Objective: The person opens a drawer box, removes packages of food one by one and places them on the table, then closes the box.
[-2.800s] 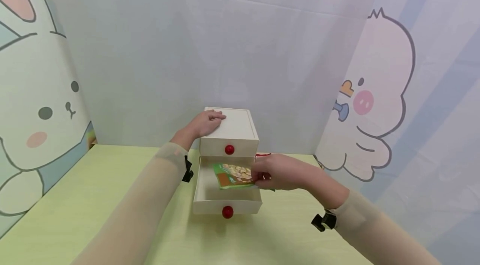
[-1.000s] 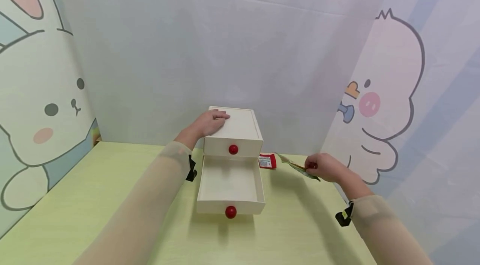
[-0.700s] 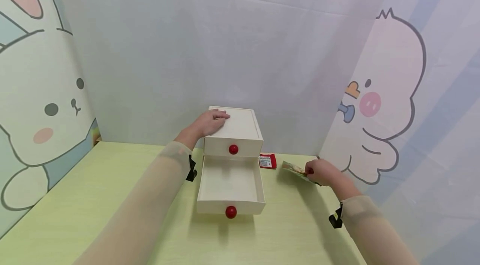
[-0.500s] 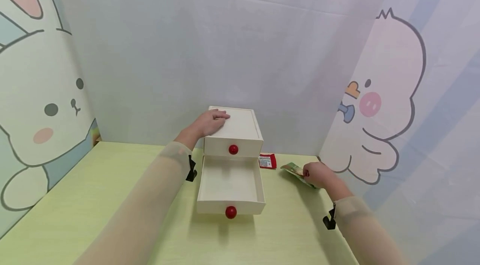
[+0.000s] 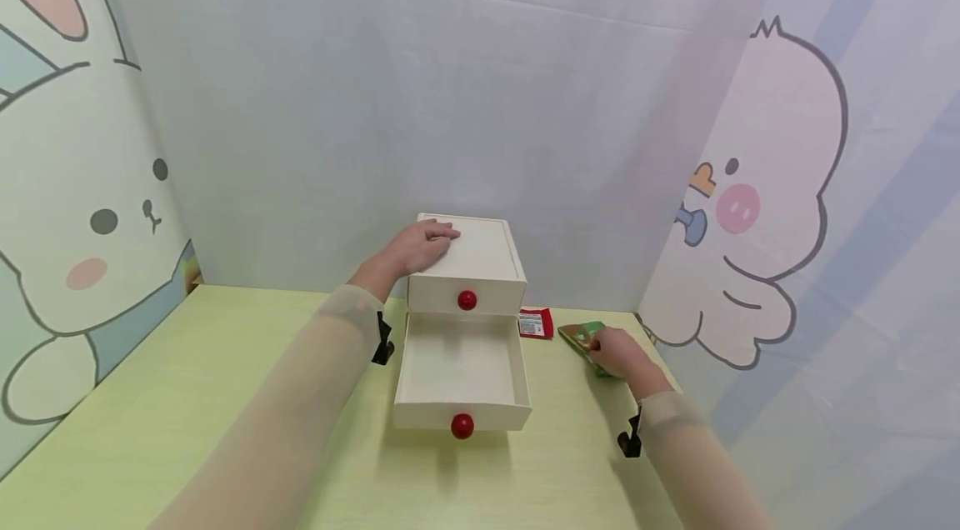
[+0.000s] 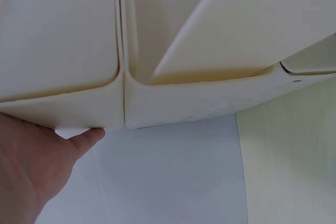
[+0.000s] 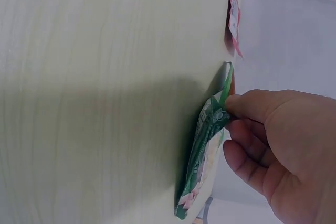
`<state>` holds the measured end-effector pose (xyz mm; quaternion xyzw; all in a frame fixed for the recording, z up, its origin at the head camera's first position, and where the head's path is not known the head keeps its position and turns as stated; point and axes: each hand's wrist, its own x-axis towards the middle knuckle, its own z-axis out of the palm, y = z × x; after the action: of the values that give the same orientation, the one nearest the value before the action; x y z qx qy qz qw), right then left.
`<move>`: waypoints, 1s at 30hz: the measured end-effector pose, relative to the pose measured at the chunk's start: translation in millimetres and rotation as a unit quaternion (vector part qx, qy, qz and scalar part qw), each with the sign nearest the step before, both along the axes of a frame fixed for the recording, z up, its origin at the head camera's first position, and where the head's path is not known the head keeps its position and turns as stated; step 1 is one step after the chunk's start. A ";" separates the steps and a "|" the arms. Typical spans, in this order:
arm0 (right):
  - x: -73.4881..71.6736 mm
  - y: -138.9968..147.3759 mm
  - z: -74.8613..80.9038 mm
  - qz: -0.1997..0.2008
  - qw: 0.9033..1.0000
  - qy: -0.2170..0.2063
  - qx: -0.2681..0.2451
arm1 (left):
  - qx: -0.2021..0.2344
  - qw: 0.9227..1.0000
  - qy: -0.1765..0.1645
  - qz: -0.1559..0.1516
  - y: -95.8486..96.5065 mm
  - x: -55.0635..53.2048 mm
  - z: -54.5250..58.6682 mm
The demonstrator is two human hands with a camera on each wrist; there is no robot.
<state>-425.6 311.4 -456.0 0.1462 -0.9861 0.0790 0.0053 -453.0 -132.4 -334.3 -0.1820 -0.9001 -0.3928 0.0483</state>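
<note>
My left hand (image 5: 422, 247) rests on top of a small white drawer unit (image 5: 480, 245), its fingers laid along the left side of the lid. In the left wrist view, the left thumb lies along the top edge of the unit. The lower drawer (image 5: 463, 415) is pulled out, its white floor showing, while the upper one (image 5: 429, 294) is closed. To the right, my right hand (image 5: 618, 353) pinches a green and brown food packet (image 7: 202, 153) by its edge, close over the table. Part of the packet is covered by the fingers in the head view.
A small red and white packet (image 5: 536, 323) lies beside the drawer unit at the table's back. Both drawers have round red knobs (image 5: 462, 427). The pale yellow-green table (image 5: 247, 363) meets a light curtain (image 5: 300, 138) behind and a cartoon-printed side wall (image 5: 780, 180) at right.
The right hand has carried the food packet out from over the drawer to the table on the right and lowered it, then shifted slightly left. The left hand stays on the unit.
</note>
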 end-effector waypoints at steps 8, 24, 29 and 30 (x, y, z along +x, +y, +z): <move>1.8 14.2 5.9 0.011 1.000 -0.014 -0.021 | 0.003 1.000 0.000 -0.001 2.1 -1.3 0.5; 15.7 15.9 -4.0 -0.036 0.999 -0.009 -0.027 | 0.000 1.000 -0.009 -0.001 -1.7 -3.2 -1.2; 11.8 7.1 -9.9 -0.057 0.998 0.016 -0.030 | 0.002 1.000 -0.010 -0.004 -1.5 -2.6 -0.3; 11.1 5.6 -10.8 -0.060 0.998 0.017 -0.031 | 0.002 1.000 -0.010 -0.004 -1.2 -2.6 -0.2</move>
<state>-414.5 317.0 -466.8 0.0879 -0.9899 0.1068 0.0315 -455.6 -133.6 -334.5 -0.1817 -0.8989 -0.3967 0.0386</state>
